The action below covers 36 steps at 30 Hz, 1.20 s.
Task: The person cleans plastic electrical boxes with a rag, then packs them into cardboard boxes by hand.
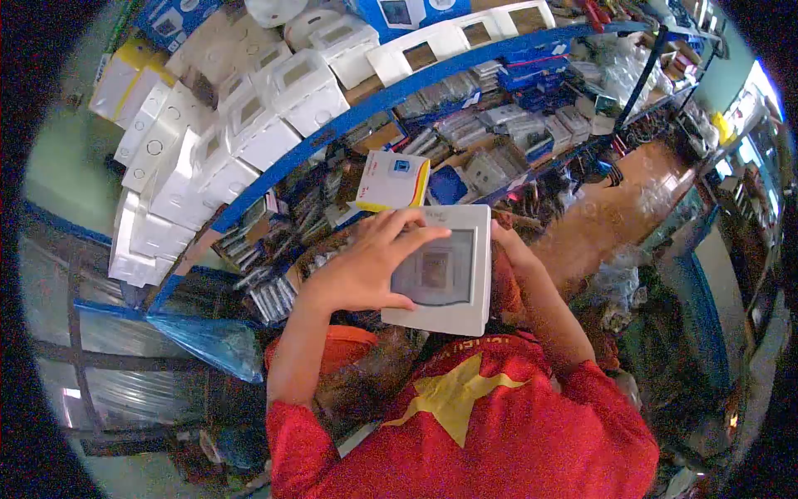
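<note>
A white electrical breaker box (436,270) with a smoky clear window is held up in front of my chest, its face toward me. My left hand (362,262) reaches over the box from the left, fingers spread on the top part of the window and thumb by its lower left corner. Around the right edge of the box is my right hand (513,248), its fingers mostly hidden behind. Just beyond the box, a white and yellow carton (393,179) with a printed picture lies on packed goods.
A blue-edged shelf (374,96) curves across the far side, with several white boxes (303,87) on top. Small packaged parts (490,170) crowd the level below. An orange-red basin (345,348) and blue plastic wrap (212,341) are low on the left.
</note>
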Tool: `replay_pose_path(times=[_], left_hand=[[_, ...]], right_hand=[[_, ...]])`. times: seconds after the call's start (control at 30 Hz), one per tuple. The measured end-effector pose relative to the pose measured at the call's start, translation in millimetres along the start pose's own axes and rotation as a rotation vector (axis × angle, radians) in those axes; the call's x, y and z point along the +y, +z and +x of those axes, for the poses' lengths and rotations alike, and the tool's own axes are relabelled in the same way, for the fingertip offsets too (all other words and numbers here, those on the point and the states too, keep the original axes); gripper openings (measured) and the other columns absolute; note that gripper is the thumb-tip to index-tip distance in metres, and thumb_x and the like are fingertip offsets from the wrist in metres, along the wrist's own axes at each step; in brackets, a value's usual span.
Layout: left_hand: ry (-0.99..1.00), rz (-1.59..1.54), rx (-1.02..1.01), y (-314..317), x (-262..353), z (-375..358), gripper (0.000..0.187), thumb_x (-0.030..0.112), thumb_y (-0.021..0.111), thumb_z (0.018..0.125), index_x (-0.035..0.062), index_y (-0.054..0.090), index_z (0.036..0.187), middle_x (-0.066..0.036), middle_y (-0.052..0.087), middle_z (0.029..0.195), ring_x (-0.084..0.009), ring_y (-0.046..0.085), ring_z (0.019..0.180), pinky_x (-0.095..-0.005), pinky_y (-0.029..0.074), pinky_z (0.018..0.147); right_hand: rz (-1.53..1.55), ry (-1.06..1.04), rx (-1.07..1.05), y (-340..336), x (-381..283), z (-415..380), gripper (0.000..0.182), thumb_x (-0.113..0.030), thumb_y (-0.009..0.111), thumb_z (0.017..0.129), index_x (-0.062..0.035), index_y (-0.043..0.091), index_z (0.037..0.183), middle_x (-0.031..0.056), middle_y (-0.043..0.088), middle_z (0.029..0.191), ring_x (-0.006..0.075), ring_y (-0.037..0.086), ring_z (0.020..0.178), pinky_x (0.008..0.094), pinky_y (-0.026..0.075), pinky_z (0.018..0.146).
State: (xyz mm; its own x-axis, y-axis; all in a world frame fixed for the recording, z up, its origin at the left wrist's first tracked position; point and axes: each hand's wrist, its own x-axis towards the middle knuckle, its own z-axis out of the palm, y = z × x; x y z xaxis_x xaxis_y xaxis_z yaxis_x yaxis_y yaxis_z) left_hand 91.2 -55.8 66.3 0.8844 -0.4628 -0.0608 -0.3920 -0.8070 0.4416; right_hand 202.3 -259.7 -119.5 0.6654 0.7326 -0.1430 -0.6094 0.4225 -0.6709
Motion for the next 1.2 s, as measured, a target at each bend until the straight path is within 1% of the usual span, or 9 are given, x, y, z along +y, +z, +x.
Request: replay_pose_path(times=[0.1,0.27,0.33,0.57,0.6,0.8,0.93,1.07,1.2], left_hand=[[-0.074,-0.019,-0.038,16.3,-8.8,5.8,0.109,0.017,0.089,0.046,0.0128,0.035,0.14,-0.014,0.038,0.127,-0.036,0.036,0.126,-0.0441,0.03,0.108],[-0.163,-0.072,-0.089,29.8,-18.3,10.8,0.113,0.016,0.089,0.044,0.0131,0.031,0.141,-0.016,0.037,0.126,-0.0365,0.035,0.126,-0.0438,0.029,0.109],[-0.139,-0.057,-0.089,33.6,-18.9,7.6,0.109,0.019,0.088,0.049,0.0131,0.031,0.141,-0.016,0.037,0.127,-0.0374,0.036,0.125,-0.0445,0.03,0.109],[-0.082,0.082,-0.008,46.4,13.4,1.2,0.095,0.027,0.081,0.062,0.0135,0.033,0.142,-0.018,0.034,0.139,-0.0392,0.038,0.13,-0.0458,0.036,0.106],[-0.091,0.058,-0.007,47.4,11.6,2.7,0.093,0.028,0.081,0.062,0.0141,0.034,0.142,-0.018,0.035,0.139,-0.039,0.039,0.129,-0.046,0.037,0.105],[-0.093,0.074,-0.041,47.6,7.8,9.3,0.087,0.03,0.078,0.065,0.0152,0.037,0.14,-0.016,0.039,0.139,-0.0378,0.046,0.124,-0.0455,0.039,0.104],[-0.032,0.062,-0.016,45.6,2.3,7.5,0.083,0.03,0.077,0.065,0.0142,0.04,0.138,-0.015,0.04,0.141,-0.0358,0.05,0.122,-0.0442,0.042,0.102],[0.028,-0.055,-0.031,43.9,-18.6,7.2,0.078,0.028,0.076,0.067,0.0134,0.043,0.136,-0.015,0.044,0.139,-0.0344,0.051,0.121,-0.0425,0.044,0.1],[-0.006,0.018,-0.015,40.9,-10.7,3.8,0.077,0.026,0.076,0.067,0.0134,0.043,0.136,-0.016,0.047,0.137,-0.0347,0.051,0.121,-0.0421,0.046,0.099]], right_hand=[[-0.05,0.067,0.032,-8.1,3.5,0.2,0.046,-0.027,0.07,0.082,-0.003,0.055,0.118,0.0072,0.065,0.103,0.0186,0.063,0.09,0.035,0.051,0.082],[-0.114,-0.051,0.013,-21.0,25.7,5.6,0.048,-0.026,0.071,0.081,-0.0021,0.054,0.12,0.007,0.064,0.105,0.0183,0.062,0.09,0.0341,0.051,0.081],[-0.161,-0.063,-0.017,-24.7,27.8,6.9,0.049,-0.028,0.07,0.082,-0.0025,0.053,0.121,0.0073,0.063,0.109,0.0191,0.062,0.093,0.0338,0.051,0.081],[0.094,0.023,0.091,-29.2,28.6,-2.8,0.044,-0.033,0.065,0.087,-0.0028,0.056,0.119,0.0104,0.066,0.103,0.0225,0.065,0.089,0.0372,0.053,0.081],[0.09,0.115,0.141,-20.5,20.4,-10.9,0.044,-0.034,0.063,0.089,-0.003,0.056,0.119,0.0112,0.066,0.104,0.0227,0.065,0.089,0.038,0.053,0.079],[0.037,0.077,0.114,-27.1,18.0,-10.4,0.045,-0.035,0.06,0.09,-0.0032,0.054,0.122,0.0115,0.066,0.107,0.0234,0.065,0.092,0.0385,0.053,0.082],[0.099,0.181,0.091,-26.5,15.5,-15.9,0.049,-0.039,0.058,0.091,-0.0045,0.052,0.126,0.0135,0.063,0.114,0.0234,0.064,0.099,0.0383,0.051,0.087],[0.12,0.213,0.144,-15.7,15.8,-19.7,0.049,-0.039,0.058,0.091,-0.0052,0.052,0.126,0.0132,0.064,0.113,0.023,0.064,0.097,0.0382,0.051,0.087],[0.152,0.193,0.13,-18.8,21.8,-15.2,0.047,-0.038,0.06,0.09,-0.0052,0.053,0.123,0.0125,0.065,0.11,0.0237,0.065,0.093,0.0394,0.052,0.084]])
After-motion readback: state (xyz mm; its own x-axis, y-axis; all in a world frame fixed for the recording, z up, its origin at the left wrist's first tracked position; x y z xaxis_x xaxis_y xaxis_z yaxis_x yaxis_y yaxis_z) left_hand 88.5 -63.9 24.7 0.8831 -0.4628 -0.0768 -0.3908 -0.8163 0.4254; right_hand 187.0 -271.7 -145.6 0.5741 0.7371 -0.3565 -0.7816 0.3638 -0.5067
